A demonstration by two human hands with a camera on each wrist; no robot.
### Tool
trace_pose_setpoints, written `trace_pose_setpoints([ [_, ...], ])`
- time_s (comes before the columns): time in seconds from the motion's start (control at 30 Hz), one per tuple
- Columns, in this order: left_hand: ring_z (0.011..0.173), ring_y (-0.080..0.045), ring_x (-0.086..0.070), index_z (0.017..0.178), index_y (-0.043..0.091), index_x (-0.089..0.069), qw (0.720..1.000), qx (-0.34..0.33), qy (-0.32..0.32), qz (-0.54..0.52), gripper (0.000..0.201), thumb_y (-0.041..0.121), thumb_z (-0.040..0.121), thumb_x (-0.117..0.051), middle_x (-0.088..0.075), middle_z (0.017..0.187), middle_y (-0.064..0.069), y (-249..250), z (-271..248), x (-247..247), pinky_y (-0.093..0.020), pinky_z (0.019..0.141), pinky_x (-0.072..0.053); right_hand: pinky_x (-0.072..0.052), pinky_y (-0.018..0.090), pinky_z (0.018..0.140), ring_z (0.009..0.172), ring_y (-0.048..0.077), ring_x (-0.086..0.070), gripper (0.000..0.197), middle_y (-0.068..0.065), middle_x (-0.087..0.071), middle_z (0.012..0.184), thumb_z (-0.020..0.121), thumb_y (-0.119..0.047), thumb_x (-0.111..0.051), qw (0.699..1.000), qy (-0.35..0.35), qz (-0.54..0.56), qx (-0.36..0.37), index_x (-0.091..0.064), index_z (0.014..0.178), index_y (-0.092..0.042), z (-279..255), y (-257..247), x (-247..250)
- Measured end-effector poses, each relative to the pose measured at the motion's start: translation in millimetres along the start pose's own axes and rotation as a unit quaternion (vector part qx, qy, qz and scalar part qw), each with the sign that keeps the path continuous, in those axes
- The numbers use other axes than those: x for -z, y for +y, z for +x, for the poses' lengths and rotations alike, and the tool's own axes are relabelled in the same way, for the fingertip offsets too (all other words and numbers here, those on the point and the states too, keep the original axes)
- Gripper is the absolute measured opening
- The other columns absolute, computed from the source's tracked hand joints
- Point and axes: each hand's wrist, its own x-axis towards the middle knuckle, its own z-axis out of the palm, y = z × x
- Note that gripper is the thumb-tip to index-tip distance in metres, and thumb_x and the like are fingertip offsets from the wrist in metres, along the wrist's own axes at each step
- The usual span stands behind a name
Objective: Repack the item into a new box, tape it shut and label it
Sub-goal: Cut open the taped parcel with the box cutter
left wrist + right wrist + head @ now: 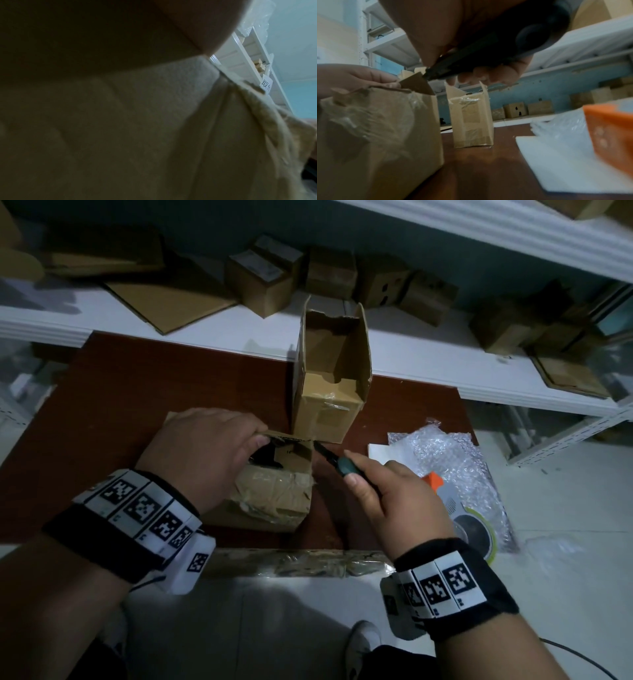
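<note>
A crumpled, taped cardboard box [274,498] lies on the brown table [120,405], its top partly torn with something dark showing inside. My left hand [253,436] grips its top flap edge; the left wrist view shows only cardboard [120,128] under the palm. In my right hand [349,467] is a dark utility knife [334,462], its tip at the box's upper right corner [423,82]. Just behind stands an empty box [330,381], flaps up. To the right lies a white and orange item [442,487] under bubble wrap [455,460].
A white foam sheet [556,155] lies under the bubble wrap at the table's right edge. Several small cardboard boxes [329,272] and flat cardboard sheets [171,299] sit on the white shelf [411,361] behind the table. White racking [555,440] stands at the right.
</note>
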Motion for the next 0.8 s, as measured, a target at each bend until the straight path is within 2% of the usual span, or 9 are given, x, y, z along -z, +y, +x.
trace_pose_setpoints([
  [0.07,0.097,-0.019,-0.065,0.109,0.026,-0.067,1.0,0.003,-0.003,-0.003,0.044,0.046,0.099,-0.029,-0.072,0.104,0.006,0,0,0,-0.041,0.088,-0.048,-0.052,0.037,0.066,0.089,0.025,-0.065,0.058,-0.004,-0.062,0.091,0.088,-0.074,-0.022,0.999,0.0,-0.035,-0.001,-0.047,0.136,-0.053,-1,1,5],
  [0.13,0.099,-0.019,-0.065,0.11,0.027,-0.067,1.0,0.004,-0.015,-0.004,0.051,0.05,0.096,-0.023,-0.072,0.106,0.006,-1,0,0,-0.042,0.089,-0.048,-0.051,0.036,0.062,0.087,0.025,-0.064,0.061,-0.005,-0.061,0.09,0.087,-0.075,-0.02,0.998,-0.014,-0.064,-0.007,-0.051,0.134,-0.052,0,-1,6],
  [0.3,0.111,-0.018,-0.062,0.117,0.031,-0.066,0.999,0.006,-0.036,-0.019,0.053,0.054,0.095,-0.023,-0.069,0.118,0.008,-2,-2,-1,-0.046,0.097,-0.044,-0.043,0.031,0.063,0.09,0.025,-0.061,0.058,-0.002,-0.057,0.091,0.09,-0.071,-0.027,0.995,-0.026,-0.095,-0.006,-0.051,0.139,-0.051,4,-17,-2],
  [0.43,0.116,-0.016,-0.06,0.121,0.031,-0.065,0.999,-0.005,-0.043,-0.015,0.055,0.056,0.094,-0.023,-0.067,0.123,0.01,-3,-5,-1,-0.046,0.099,-0.042,-0.051,0.037,0.066,0.086,0.031,-0.059,0.061,0.003,-0.057,0.085,0.088,-0.072,-0.026,0.993,0.022,-0.113,-0.007,-0.059,0.133,-0.048,10,-14,-4],
  [0.6,0.119,-0.017,-0.058,0.122,0.027,-0.066,1.0,-0.004,-0.024,-0.01,0.044,0.048,0.097,-0.037,-0.066,0.127,0.01,-1,-5,-3,-0.039,0.099,-0.032,-0.048,0.039,0.061,0.072,0.036,-0.058,0.054,0.006,-0.058,0.074,0.087,-0.066,-0.037,0.984,0.099,-0.145,0.013,-0.071,0.121,-0.04,10,-3,-4],
  [0.67,0.118,-0.017,-0.058,0.121,0.025,-0.065,1.0,-0.004,-0.015,-0.022,0.034,0.045,0.099,-0.047,-0.065,0.128,0.009,-3,-4,-5,-0.036,0.097,-0.033,-0.047,0.039,0.065,0.081,0.037,-0.06,0.048,0.008,-0.062,0.082,0.093,-0.062,-0.041,0.984,0.095,-0.15,-0.016,-0.069,0.124,-0.039,9,1,1],
  [0.7,0.117,-0.018,-0.058,0.119,0.026,-0.064,0.999,0.001,-0.007,-0.039,0.031,0.043,0.095,-0.053,-0.065,0.128,0.01,-4,-4,-6,-0.034,0.095,-0.032,-0.047,0.039,0.068,0.089,0.037,-0.061,0.044,0.009,-0.064,0.09,0.097,-0.06,-0.042,0.987,0.066,-0.136,-0.053,-0.067,0.126,-0.038,9,3,4],
  [0.73,0.115,-0.019,-0.058,0.113,0.027,-0.062,0.998,0.006,0.006,-0.06,0.026,0.041,0.091,-0.059,-0.064,0.127,0.011,-4,-6,-7,-0.033,0.093,-0.032,-0.047,0.038,0.071,0.095,0.036,-0.062,0.041,0.008,-0.066,0.095,0.1,-0.057,-0.04,0.99,0.034,-0.102,-0.089,-0.068,0.122,-0.037,9,8,6],
  [0.8,0.112,-0.023,-0.056,0.095,0.028,-0.062,0.997,-0.023,0.039,-0.068,0.012,0.033,0.085,-0.066,-0.06,0.123,0.008,-3,-10,-7,-0.039,0.094,-0.036,-0.047,0.038,0.07,0.09,0.034,-0.064,0.044,0.006,-0.068,0.086,0.103,-0.053,-0.035,0.991,-0.007,0.005,-0.136,-0.066,0.09,-0.024,8,13,7],
])
